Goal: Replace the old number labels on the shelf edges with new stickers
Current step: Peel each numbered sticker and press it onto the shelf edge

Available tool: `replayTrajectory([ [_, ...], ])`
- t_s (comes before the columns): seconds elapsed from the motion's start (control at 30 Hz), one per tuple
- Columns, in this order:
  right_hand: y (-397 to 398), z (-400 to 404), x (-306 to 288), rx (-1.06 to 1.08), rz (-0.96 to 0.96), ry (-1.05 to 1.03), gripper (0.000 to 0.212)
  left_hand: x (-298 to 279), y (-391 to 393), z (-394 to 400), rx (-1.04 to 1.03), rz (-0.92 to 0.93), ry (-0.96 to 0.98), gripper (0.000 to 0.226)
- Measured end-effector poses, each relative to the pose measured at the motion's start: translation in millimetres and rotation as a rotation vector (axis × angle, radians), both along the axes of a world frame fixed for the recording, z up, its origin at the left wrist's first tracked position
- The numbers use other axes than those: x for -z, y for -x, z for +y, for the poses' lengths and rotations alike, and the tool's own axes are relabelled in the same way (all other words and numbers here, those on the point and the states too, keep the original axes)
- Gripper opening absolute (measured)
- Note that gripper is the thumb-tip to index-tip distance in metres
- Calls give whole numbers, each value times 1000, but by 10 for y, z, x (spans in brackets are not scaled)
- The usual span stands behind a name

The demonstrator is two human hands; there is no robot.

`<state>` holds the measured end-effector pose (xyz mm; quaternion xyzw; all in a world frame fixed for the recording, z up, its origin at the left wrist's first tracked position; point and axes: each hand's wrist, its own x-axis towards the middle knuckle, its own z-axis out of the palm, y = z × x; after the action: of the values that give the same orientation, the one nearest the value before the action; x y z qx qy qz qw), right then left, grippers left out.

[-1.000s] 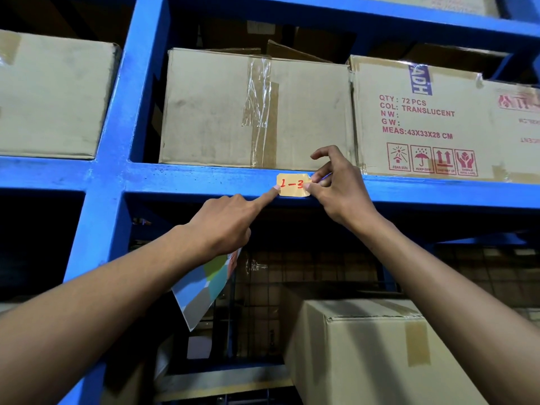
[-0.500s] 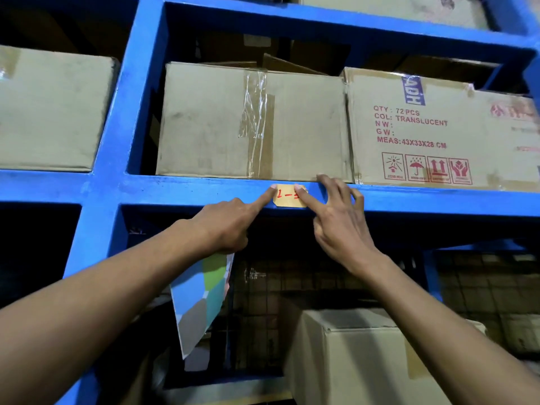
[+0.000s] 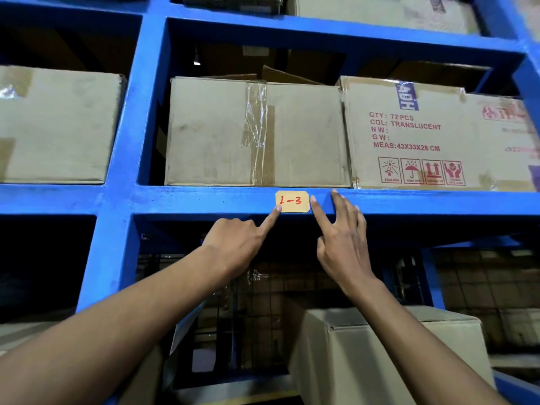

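Sticker (image 3: 292, 201) — tan paper, clipped corners, red "1-3" — lies flat on the blue painted shelf edge (image 3: 204, 200). Left hand (image 3: 233, 244) curled, forefinger touching its lower-left corner; right hand (image 3: 342, 244) spread, forefinger at its right edge.

We cannot tell what our left hand (image 3: 233, 244) holds beneath it, and the printed box (image 3: 438, 135) runs off the right edge.

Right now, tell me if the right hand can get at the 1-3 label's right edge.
Probably yes: the right hand has its index fingertip beside the label, with nothing between them.
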<state>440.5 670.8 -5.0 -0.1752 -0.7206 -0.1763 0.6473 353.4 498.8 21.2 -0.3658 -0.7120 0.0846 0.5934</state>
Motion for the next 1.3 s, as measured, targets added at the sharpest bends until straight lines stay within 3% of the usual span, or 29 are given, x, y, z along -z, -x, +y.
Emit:
replayTrajectory([
  [0.3, -47, -5, 58, 209, -197, -106, 85, 49, 54, 12, 77, -107, -53, 96],
  [0.43, -159, -194, 170, -77, -188, 90, 70, 134, 76, -88, 334, -417, -76, 90],
  [0.57, -369, -409, 489, -438, -179, 266, 44, 535, 109, -302, 836, -803, -245, 75],
  [0.63, -447, -538, 665, -503, -168, 311, 37, 674, 63, -409, 1025, -894, -368, 68],
  [0.8, -524, -946, 944, -525, -138, 350, 35, 883, -62, -626, 1175, -1048, -511, 60],
  [1.03, -542, -1406, 1200, -371, -145, 350, 31, 1016, -312, -904, 1237, -1032, -674, 53],
  [1.3, -650, -1715, 1390, -522, -90, 616, 23, 1250, -508, -1128, 1287, -1049, -634, 50],
])
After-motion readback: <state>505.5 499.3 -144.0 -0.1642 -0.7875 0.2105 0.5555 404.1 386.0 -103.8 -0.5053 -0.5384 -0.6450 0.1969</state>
